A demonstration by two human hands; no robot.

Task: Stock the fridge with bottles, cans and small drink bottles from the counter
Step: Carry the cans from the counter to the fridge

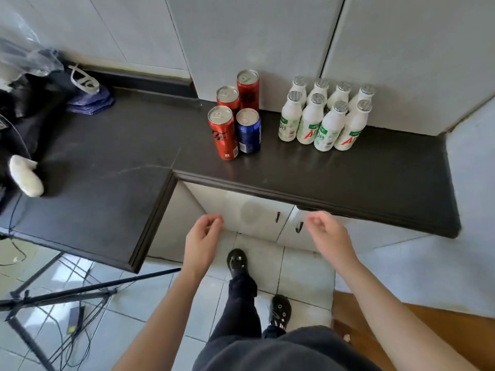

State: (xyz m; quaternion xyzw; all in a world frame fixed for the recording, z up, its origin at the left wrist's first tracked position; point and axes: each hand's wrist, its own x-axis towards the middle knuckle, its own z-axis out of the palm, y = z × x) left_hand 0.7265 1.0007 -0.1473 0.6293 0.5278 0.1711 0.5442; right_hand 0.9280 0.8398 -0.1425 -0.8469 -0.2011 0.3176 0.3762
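Observation:
Several cans stand upright on the dark counter (pixel 375 172): three red cans (pixel 223 133) and one blue can (pixel 248 131) in a tight cluster. To their right, several small white drink bottles (pixel 325 117) with foil caps stand in two rows against the wall. My left hand (pixel 204 238) and my right hand (pixel 325 231) hover in front of the counter's front edge, below the drinks, both empty with fingers loosely curled and apart. No fridge is in view.
White cabinet doors with dark handles (pixel 298 227) sit under the counter. Dark bags and a plush toy (pixel 25 175) lie on the counter's left wing. A tripod (pixel 67 293) and cables cover the tiled floor at left. My feet stand below.

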